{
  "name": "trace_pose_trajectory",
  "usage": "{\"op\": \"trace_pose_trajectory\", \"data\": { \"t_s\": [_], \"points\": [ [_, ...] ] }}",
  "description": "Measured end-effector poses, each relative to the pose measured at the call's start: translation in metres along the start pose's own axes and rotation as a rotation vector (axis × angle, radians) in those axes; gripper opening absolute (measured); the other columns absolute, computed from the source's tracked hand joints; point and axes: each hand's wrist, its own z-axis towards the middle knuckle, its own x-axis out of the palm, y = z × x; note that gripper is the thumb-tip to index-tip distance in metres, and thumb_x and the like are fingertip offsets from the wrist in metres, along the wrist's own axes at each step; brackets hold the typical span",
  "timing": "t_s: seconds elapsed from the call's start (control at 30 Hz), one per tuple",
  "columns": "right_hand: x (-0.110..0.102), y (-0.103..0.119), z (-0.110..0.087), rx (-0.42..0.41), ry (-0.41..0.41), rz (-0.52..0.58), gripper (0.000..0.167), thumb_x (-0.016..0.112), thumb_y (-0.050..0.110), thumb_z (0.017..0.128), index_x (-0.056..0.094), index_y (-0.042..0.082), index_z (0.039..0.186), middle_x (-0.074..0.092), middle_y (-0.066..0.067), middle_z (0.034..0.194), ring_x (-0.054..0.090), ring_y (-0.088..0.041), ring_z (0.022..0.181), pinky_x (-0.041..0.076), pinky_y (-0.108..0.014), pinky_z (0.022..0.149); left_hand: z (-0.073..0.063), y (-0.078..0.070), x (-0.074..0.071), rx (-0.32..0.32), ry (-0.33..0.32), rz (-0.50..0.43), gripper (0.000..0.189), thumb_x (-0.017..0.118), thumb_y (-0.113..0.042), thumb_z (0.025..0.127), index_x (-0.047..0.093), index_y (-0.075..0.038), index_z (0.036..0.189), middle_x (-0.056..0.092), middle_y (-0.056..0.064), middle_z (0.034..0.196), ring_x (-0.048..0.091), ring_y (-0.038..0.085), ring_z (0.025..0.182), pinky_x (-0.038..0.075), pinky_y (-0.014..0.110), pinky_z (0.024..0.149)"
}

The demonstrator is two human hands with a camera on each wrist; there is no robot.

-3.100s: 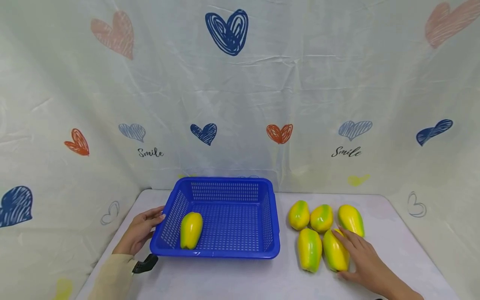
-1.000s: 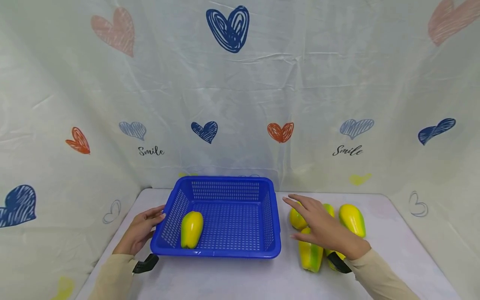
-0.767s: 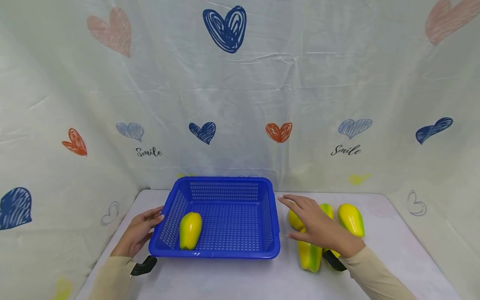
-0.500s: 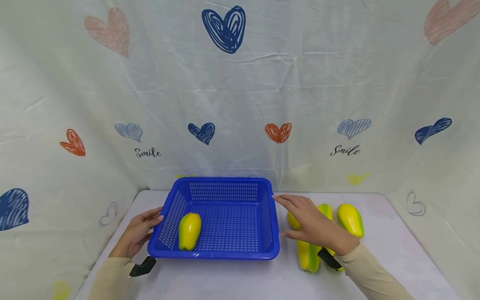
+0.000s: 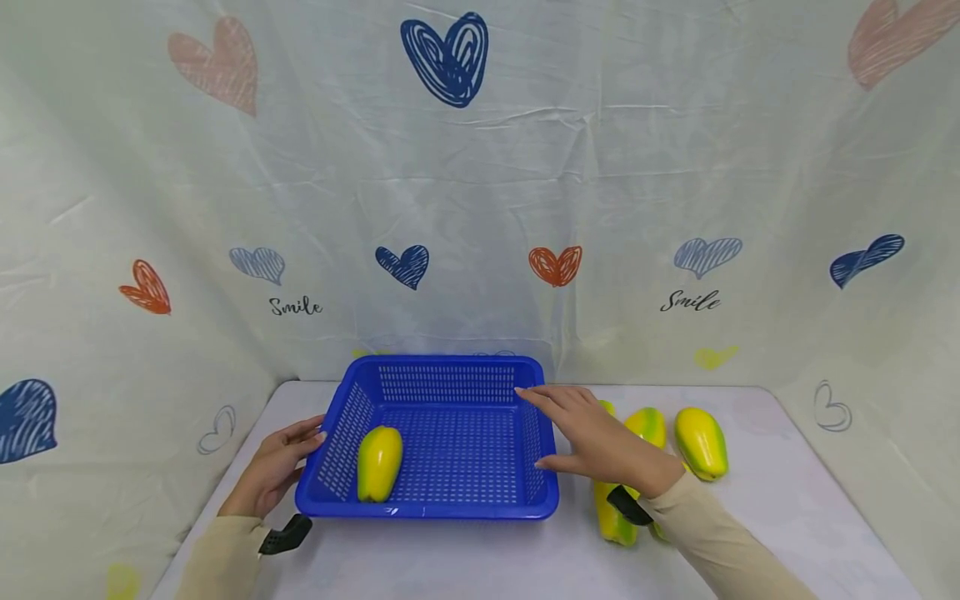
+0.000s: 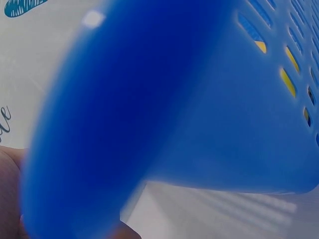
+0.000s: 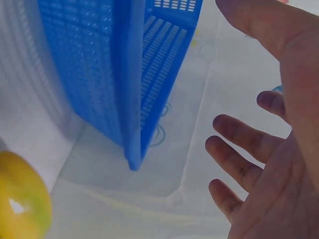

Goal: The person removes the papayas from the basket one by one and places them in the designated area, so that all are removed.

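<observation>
In the head view my left hand (image 5: 276, 467) holds the left rim of a blue plastic basket (image 5: 420, 509), fingertips at the rim and thumb lower down. The left wrist view is mostly filled by that blurred basket rim (image 6: 119, 109). A yellow-green papaya (image 5: 379, 463) lies in the basket's left part. My right hand (image 5: 600, 437) reaches over the basket's right rim, fingers spread and thumb apart. Its palm is bare in the right wrist view. Behind and under this hand and wrist, several papayas are partly hidden, among them a papaya (image 5: 617, 523) near the front.
At the far right of the group lies a papaya (image 5: 701, 443), fully visible. The white table (image 5: 450, 558) ends at a hanging sheet (image 5: 480, 183) printed with hearts. Each wrist carries a black camera mount (image 5: 628, 506).
My right hand has left the front papaya at the right and moved leftward, empty, until its fingers overlap the basket's right rim. My left hand and the basket have stayed in place.
</observation>
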Motion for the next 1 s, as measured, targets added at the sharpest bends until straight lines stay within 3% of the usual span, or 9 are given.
{"op": "trace_pose_trajectory", "data": {
  "t_s": [0.53, 1.0],
  "points": [
    [0.012, 0.019, 0.032, -0.027, 0.090, 0.045, 0.093, 0.087, 0.039, 0.089, 0.038, 0.012, 0.164, 0.048, -0.012, 0.159, 0.045, -0.033, 0.145, 0.036, -0.060, 0.119, 0.000, 0.000, 0.001, -0.004, -0.010, -0.010, 0.062, 0.053, -0.023, 0.113, 0.028, 0.001, 0.165, 0.033, 0.033, 0.163, 0.058, 0.033, 0.124, 0.038, 0.062, 0.119],
    [0.029, 0.040, 0.069, -0.082, 0.160, -0.016, 0.090, 0.083, 0.045, 0.092, 0.038, 0.016, 0.165, 0.050, -0.010, 0.159, 0.046, -0.029, 0.147, 0.033, -0.054, 0.124, 0.000, 0.002, 0.001, 0.002, -0.016, -0.013, 0.062, 0.054, -0.023, 0.112, 0.030, 0.000, 0.164, 0.033, 0.032, 0.163, 0.054, 0.039, 0.131, 0.037, 0.062, 0.120]
  ]
}}
